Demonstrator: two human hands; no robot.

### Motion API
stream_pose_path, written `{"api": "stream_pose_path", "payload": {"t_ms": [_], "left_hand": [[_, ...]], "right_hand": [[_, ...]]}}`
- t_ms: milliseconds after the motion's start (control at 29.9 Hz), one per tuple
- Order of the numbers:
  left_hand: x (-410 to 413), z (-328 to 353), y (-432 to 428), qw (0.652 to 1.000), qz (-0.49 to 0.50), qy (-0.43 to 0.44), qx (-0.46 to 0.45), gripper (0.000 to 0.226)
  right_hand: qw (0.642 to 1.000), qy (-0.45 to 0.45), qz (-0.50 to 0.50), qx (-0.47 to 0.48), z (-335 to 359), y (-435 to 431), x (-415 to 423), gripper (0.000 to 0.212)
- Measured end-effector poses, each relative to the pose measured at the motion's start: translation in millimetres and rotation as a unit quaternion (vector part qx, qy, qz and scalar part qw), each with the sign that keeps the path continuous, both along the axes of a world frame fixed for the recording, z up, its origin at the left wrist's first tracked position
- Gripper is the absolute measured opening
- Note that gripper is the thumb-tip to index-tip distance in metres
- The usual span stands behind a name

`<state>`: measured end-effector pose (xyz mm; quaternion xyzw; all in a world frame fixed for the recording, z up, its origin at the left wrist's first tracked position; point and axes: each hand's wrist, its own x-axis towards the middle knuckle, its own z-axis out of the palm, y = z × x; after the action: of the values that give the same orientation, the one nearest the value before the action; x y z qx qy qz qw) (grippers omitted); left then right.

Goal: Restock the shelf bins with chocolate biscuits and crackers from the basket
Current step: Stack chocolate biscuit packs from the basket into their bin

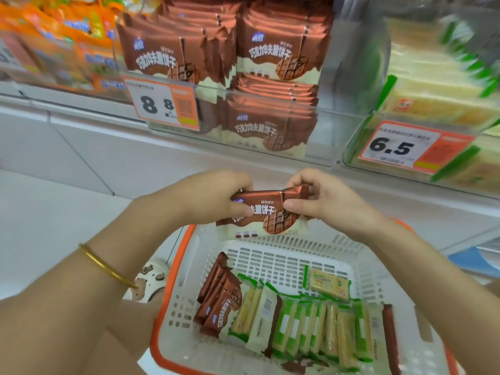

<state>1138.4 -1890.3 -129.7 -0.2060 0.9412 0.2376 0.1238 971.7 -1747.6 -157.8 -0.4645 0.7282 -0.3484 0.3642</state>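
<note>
Both hands hold one brown chocolate biscuit pack (266, 212) above the basket (273, 255). My left hand (213, 197) grips its left end and my right hand (322, 197) pinches its right end. The white basket with an orange rim holds several brown chocolate biscuit packs (220, 299) at its left and several green-and-white cracker packs (311, 323) across the middle and right. On the shelf, a clear bin (324, 136) holds stacked chocolate biscuit packs (273, 58). To the right, another bin (354, 150) holds cracker packs (438, 85).
Price tags reading 8.8 (162, 104) and 6.5 (403, 147) hang on the bin fronts. Orange snack packs (62, 41) fill the bin at the far left. A white shoe (150, 280) stands on the tiled floor beside the basket.
</note>
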Motion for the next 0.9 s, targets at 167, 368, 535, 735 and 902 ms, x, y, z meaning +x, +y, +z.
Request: {"api": "stream_pose_path", "payload": {"t_ms": [167, 368, 535, 735, 902], "left_hand": [[-3, 38, 2, 0.958, 0.044, 0.281, 0.021, 0.019], [-11, 48, -10, 0.843, 0.156, 0.508, -0.081, 0.062], [-14, 29, -22, 0.885, 0.077, 0.385, -0.249, 0.046], [-15, 21, -22, 0.899, 0.042, 0.343, -0.271, 0.050], [-12, 19, -22, 0.902, 0.031, 0.329, -0.277, 0.054]], "right_hand": [[0.962, 0.269, 0.035, -0.042, 81, -2, 17, 0.021], [0.912, 0.340, -0.120, -0.195, 148, -37, -12, 0.022], [0.885, 0.422, -0.159, -0.116, 142, -98, -34, 0.024], [0.828, 0.518, -0.175, -0.125, 113, -126, -41, 0.043], [0.809, 0.557, -0.161, -0.097, 117, -132, -48, 0.043]]}}
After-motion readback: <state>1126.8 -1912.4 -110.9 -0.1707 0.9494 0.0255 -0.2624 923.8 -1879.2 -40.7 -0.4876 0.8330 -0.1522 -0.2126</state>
